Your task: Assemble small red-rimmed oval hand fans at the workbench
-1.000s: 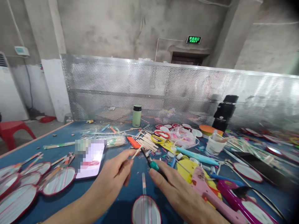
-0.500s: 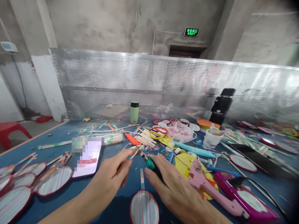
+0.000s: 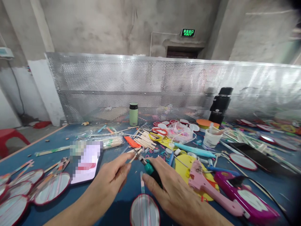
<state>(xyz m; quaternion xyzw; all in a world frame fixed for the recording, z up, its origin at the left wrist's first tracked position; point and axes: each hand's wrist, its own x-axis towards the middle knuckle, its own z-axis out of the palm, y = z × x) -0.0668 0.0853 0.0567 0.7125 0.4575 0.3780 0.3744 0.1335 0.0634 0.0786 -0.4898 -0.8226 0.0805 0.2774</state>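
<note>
My left hand (image 3: 113, 180) pinches a thin wooden stick (image 3: 133, 156) between thumb and forefinger, just above the blue table (image 3: 61, 138). My right hand (image 3: 174, 191) grips small cutting pliers with a green and black handle (image 3: 150, 171); the metal jaws meet the stick's far end. A round paper fan with a red rim (image 3: 144, 212) lies right below both hands, its blue handle pointing up between them.
A phone (image 3: 86, 163) lies left of my hands. Several more red-rimmed fans (image 3: 50, 188) fill the left side. Two glue guns, pink (image 3: 207, 188) and magenta (image 3: 244, 197), lie on the right. Loose sticks (image 3: 145, 141), scissors (image 3: 157, 133), a white cup (image 3: 211, 138) and a green bottle (image 3: 133, 114) sit further back.
The stick in my left hand has become shorter and its tip now sits in the pliers' jaws. Both hands have stayed nearly in place while the view shifted slightly right.
</note>
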